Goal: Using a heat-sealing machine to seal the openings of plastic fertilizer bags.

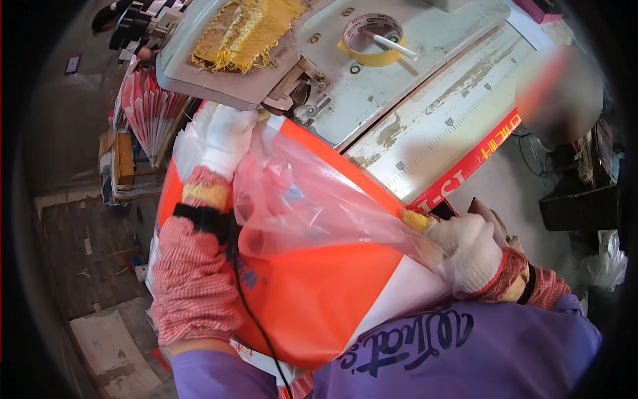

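Observation:
An orange and white sack (312,299) lies across my front, its upper edge running along the sewing machine (229,90). Over it spreads a thin, clear pinkish plastic film (299,199), wrinkled between my hands. My left hand (222,139), in a white glove, is closed at the sack's upper left edge, right beside the machine's needle area; its fingertips are partly hidden. My right hand (468,246), in a white glove with yellow fingertips, grips the sack's right edge together with the film. Red checked sleeves cover both forearms.
On the machine bed sit a tape roll (372,53) and a white pen (392,45). Yellow woven cloth (246,33) lies on the machine head. A worn, scale-marked table edge (452,113) extends right. Red and white folded sheets (149,100) stand at left; a black cable hangs from my left wrist.

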A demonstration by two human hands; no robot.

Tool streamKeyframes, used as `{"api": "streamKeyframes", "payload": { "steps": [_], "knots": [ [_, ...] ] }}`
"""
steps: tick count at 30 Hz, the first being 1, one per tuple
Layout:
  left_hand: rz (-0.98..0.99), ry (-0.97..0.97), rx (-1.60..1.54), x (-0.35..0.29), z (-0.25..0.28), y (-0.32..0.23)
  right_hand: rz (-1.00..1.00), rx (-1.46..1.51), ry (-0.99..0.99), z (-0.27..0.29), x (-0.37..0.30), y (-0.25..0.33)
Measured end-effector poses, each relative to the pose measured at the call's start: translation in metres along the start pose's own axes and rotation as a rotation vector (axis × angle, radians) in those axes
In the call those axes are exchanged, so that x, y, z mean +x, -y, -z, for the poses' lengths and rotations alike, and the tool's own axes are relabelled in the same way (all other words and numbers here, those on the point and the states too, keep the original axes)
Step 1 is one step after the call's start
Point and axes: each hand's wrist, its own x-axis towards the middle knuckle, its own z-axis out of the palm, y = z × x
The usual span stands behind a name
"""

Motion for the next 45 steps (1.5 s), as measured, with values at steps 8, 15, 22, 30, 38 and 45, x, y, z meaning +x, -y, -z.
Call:
{"api": "streamKeyframes", "payload": {
  "steps": [8, 15, 22, 30, 38, 45],
  "knots": [
    [0.010, 0.091, -0.155, 0.010, 0.010, -0.015, 0.177, 0.252, -0.234, -0.022, -0.014, -0.025],
    [-0.066, 0.020, 0.149, 0.035, -0.040, 0.159, 0.032, -0.245, 0.037, -0.033, 0.109, 0.062],
    [0.145, 0.323, 0.220, 0.043, 0.081, 0.107, 0.546, -0.393, -0.212, -0.029, 0.194, 0.086],
    [-0.504, 0.432, -0.131, 0.050, 0.180, -0.163, 0.491, -0.270, 0.329, 0.018, 0.249, 0.026],
    [-0.585, 1.286, -1.038, 0.044, 0.190, -0.146, 0.623, -0.425, 0.335, 0.010, 0.241, 0.051],
    [-0.312, 1.909, 0.146, 0.001, 0.250, -0.173, 0.726, -0.794, 0.193, -0.006, 0.235, 0.040]
  ]
}}
